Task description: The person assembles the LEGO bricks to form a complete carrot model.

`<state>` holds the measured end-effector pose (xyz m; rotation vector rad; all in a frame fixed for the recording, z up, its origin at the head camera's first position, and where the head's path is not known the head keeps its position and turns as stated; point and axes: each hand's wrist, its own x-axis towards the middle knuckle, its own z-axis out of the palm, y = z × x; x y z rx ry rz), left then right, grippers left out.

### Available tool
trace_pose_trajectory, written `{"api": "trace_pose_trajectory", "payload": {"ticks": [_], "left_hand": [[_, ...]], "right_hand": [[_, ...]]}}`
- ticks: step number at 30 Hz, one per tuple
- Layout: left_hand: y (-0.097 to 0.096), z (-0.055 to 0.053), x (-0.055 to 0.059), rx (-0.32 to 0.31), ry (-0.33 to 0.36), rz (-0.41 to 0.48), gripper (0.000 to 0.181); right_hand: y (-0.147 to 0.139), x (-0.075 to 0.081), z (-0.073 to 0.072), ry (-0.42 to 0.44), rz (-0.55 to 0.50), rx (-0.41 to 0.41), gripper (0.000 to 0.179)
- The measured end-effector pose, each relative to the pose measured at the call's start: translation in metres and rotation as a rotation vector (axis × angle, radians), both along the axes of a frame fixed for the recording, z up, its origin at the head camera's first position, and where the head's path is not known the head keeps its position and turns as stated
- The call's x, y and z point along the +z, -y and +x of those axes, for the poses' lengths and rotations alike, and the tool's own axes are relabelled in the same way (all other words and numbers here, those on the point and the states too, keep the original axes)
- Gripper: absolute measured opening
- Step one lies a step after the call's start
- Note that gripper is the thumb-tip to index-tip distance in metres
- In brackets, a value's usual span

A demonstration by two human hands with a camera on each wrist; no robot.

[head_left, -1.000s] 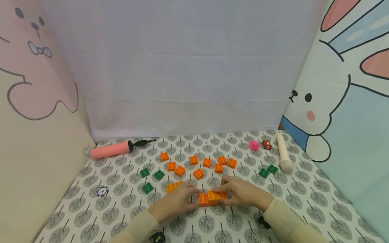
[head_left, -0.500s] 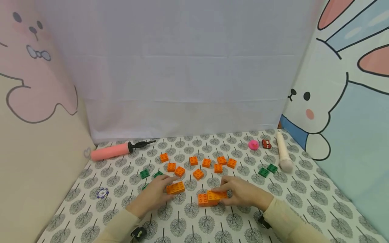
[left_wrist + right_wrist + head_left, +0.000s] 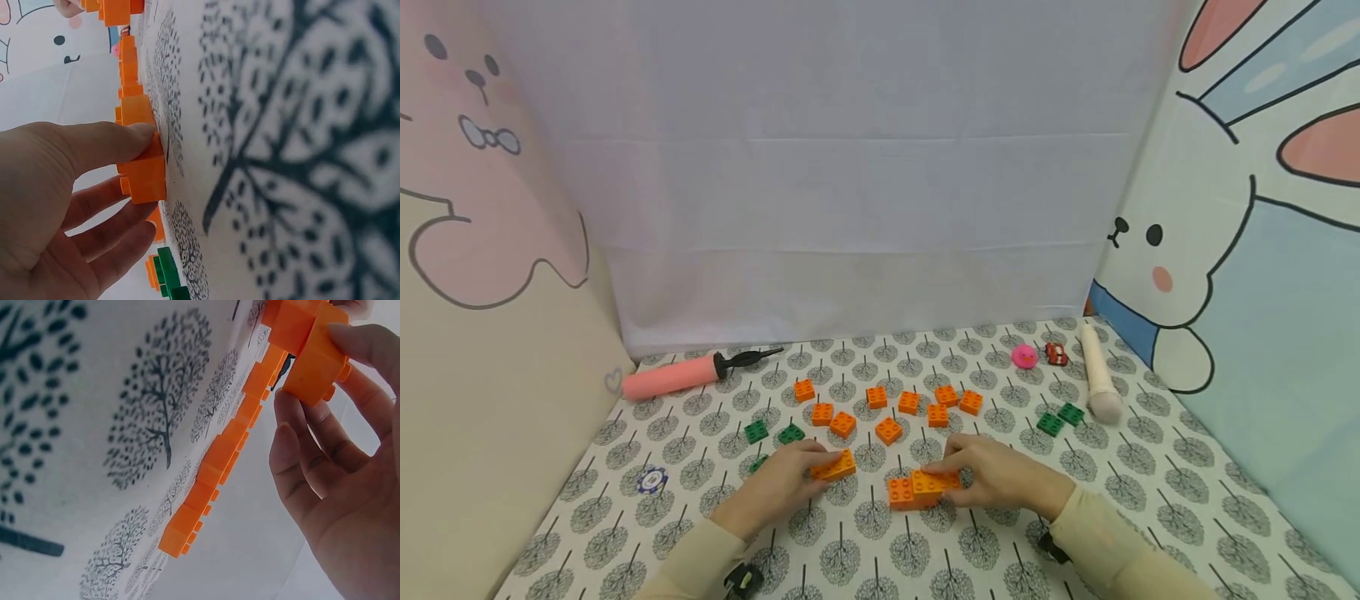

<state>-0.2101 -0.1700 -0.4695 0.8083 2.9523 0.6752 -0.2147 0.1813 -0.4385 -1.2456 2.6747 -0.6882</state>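
Observation:
In the head view, my left hand (image 3: 778,485) is at a long orange building brick (image 3: 841,467) lying on the patterned cloth. The left wrist view shows the thumb pressed on the near side of that brick (image 3: 145,182), the fingers reaching behind it. To the right, my right hand (image 3: 994,472) pinches another long orange brick (image 3: 936,483), which sits offset on top of an orange brick (image 3: 900,493). Thumb and fingers lie on opposite sides of that upper brick (image 3: 315,365) in the right wrist view. Part of it is hidden by the hand.
Several small orange bricks (image 3: 888,431) are scattered beyond the hands. Green bricks (image 3: 756,431) lie at left, with two more green bricks (image 3: 1050,423) at right. Farther out are a pink pump (image 3: 673,377), poker chip (image 3: 652,479), pink duck (image 3: 1024,357), red toy car (image 3: 1056,354) and white stick-like object (image 3: 1099,375).
My left hand has moved left from beside the stacked bricks to the separate long orange brick and now grips it. My right hand stays on the upper brick.

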Motion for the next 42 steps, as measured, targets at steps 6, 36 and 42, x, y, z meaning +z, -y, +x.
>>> {"api": "trace_pose_trajectory", "payload": {"ticks": [6,36,42], "left_hand": [[-0.001,0.0,0.0,0.013,0.016,-0.003,0.048],[-0.055,0.019,0.014,-0.247,-0.213,0.02,0.045],[-0.058,0.021,0.012,-0.274,-0.201,0.027,0.046]], "right_hand": [[0.0,0.001,0.001,0.011,0.016,-0.017,0.042],[0.001,-0.001,-0.002,0.026,-0.031,0.008,0.041],[0.001,-0.002,0.0,0.014,-0.032,0.007,0.041]]}}
